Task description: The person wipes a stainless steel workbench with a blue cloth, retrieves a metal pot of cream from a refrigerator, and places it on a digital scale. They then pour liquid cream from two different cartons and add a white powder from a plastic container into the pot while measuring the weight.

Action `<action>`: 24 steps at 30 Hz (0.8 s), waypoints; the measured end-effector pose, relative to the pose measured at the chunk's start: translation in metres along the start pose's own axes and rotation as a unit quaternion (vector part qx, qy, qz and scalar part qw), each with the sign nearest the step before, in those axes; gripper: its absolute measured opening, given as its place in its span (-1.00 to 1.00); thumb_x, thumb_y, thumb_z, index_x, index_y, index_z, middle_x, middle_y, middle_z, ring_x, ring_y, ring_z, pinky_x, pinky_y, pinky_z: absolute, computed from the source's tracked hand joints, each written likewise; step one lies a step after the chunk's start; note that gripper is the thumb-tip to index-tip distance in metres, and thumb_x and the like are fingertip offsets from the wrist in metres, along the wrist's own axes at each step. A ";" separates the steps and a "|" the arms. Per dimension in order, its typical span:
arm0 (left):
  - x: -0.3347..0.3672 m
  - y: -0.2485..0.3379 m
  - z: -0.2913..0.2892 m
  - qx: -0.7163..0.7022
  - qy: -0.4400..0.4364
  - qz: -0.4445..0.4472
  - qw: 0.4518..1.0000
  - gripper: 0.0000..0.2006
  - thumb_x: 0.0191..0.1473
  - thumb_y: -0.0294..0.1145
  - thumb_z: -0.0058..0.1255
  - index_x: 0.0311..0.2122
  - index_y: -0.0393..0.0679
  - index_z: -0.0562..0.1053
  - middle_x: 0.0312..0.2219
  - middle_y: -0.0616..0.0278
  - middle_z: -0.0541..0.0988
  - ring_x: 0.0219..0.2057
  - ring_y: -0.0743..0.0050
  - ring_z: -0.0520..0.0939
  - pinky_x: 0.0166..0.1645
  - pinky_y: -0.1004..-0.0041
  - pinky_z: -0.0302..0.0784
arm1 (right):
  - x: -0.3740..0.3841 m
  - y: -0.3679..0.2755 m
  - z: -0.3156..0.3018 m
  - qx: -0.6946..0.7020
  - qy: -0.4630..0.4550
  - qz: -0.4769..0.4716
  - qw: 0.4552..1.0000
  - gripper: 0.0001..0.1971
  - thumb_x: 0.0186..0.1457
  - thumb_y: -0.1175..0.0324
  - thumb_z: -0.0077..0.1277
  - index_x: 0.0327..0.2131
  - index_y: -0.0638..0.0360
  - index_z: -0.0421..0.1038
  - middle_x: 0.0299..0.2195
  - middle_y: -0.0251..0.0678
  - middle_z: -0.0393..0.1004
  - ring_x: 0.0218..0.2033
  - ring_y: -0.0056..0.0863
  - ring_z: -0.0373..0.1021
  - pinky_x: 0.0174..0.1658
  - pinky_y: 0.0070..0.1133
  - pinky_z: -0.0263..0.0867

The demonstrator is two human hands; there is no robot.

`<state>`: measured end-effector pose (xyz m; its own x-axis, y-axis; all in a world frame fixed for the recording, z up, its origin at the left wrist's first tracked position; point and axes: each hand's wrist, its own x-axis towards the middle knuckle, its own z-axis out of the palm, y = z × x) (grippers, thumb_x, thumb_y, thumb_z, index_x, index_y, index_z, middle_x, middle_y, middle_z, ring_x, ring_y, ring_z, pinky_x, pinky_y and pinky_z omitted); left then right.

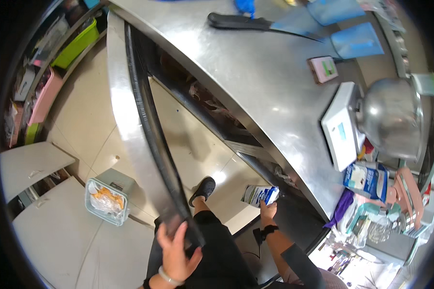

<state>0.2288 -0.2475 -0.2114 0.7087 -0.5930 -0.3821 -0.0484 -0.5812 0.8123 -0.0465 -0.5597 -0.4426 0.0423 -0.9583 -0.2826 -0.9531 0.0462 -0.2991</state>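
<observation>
Carton (259,194), blue and white, pinched at its right end between the right hand's (269,212) thumb and fingers. Its long axis runs left to right, across the reach of that hand, which is the nearer. From the left hand (175,255) it lies ahead and to the right, well apart. That hand is spread, touching the near end of an open steel door (123,96). Beyond the carton stands the steel desk (265,96).
</observation>
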 end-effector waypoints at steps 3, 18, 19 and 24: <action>0.016 0.017 0.002 -0.017 -0.053 0.082 0.995 -0.34 -0.30 -0.49 0.13 0.03 -0.16 0.20 0.06 -0.16 0.01 -0.04 -0.10 0.32 0.01 0.32 0.29 | -0.079 -0.028 -0.055 0.023 0.031 -0.037 0.999 -0.51 -0.31 0.24 0.19 -0.30 0.36 0.30 -0.44 -0.06 0.43 -0.38 -0.19 0.40 -0.26 -0.43 0.29; 0.005 0.184 0.044 0.040 0.080 0.533 0.841 -0.42 -0.28 -0.41 0.11 -0.02 -0.10 0.27 -0.05 -0.02 0.28 -0.06 -0.03 0.33 -0.08 0.18 0.25 | -0.242 -0.262 -0.312 0.490 0.006 -0.109 0.865 -0.52 -0.14 0.47 0.10 -0.16 0.43 0.12 -0.30 -0.22 0.39 -0.32 -0.58 0.35 -0.24 -0.66 0.29; 0.015 0.188 0.043 0.037 0.156 0.557 0.815 -0.47 -0.24 -0.39 0.09 -0.04 -0.10 0.29 -0.06 0.00 0.30 -0.07 -0.01 0.35 -0.10 0.20 0.25 | -0.242 -0.270 -0.310 0.538 -0.014 -0.138 0.832 -0.48 -0.14 0.47 0.11 -0.13 0.43 0.07 -0.26 -0.20 0.36 -0.29 -0.57 0.35 -0.20 -0.64 0.28; 0.056 0.221 0.001 -0.046 0.197 0.551 0.810 -0.50 -0.22 -0.38 0.13 -0.10 -0.24 0.28 -0.11 -0.01 0.36 -0.16 0.10 0.44 -0.16 0.28 0.35 | -0.234 -0.327 -0.355 0.440 -0.069 -0.261 0.856 -0.33 -0.06 0.19 0.06 -0.04 0.48 -0.01 -0.23 -0.02 0.31 -0.27 -0.35 0.36 -0.21 -0.53 0.31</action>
<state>0.2572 -0.4094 -0.0535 0.4415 -0.4901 0.7516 -0.7640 0.2340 0.6014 0.1488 -0.4504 0.0445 0.4856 -0.8741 0.0125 -0.2005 -0.1253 -0.9717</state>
